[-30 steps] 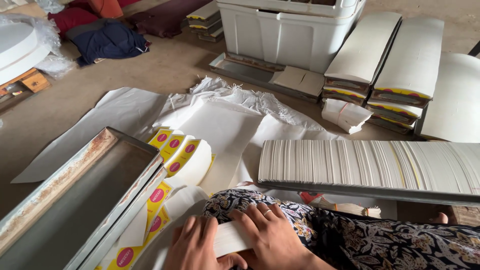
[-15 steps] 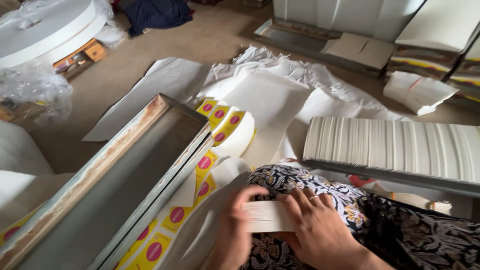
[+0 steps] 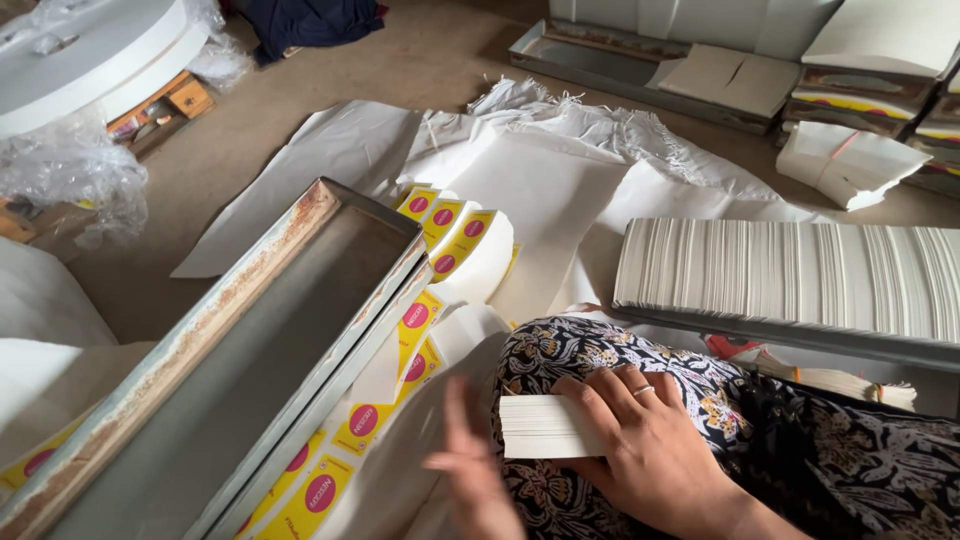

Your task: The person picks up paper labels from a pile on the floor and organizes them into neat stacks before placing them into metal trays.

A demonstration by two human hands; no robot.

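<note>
My right hand point(image 3: 650, 445) grips a small stack of white paper sheets point(image 3: 540, 427) resting on my lap, which is covered in dark floral cloth point(image 3: 850, 450). My left hand point(image 3: 475, 470) is blurred with motion just left of the stack, fingers apart and holding nothing. To the left lies a long rusty metal tray point(image 3: 250, 350), and beside it are yellow sheets with pink round marks point(image 3: 420, 320). A long row of upright white sheets point(image 3: 800, 275) sits in another metal tray to my right.
White paper wrappings point(image 3: 540, 170) are spread on the floor ahead. A large white paper roll point(image 3: 80, 50) and crumpled plastic point(image 3: 70, 170) are at far left. Stacked flat white packs point(image 3: 880, 60), a small white bundle point(image 3: 845, 165) and another metal tray point(image 3: 620, 60) lie at the back right.
The view has shifted left and closer. My left hand has come off the paper stack and is moving at its left end; my right hand still holds the stack.
</note>
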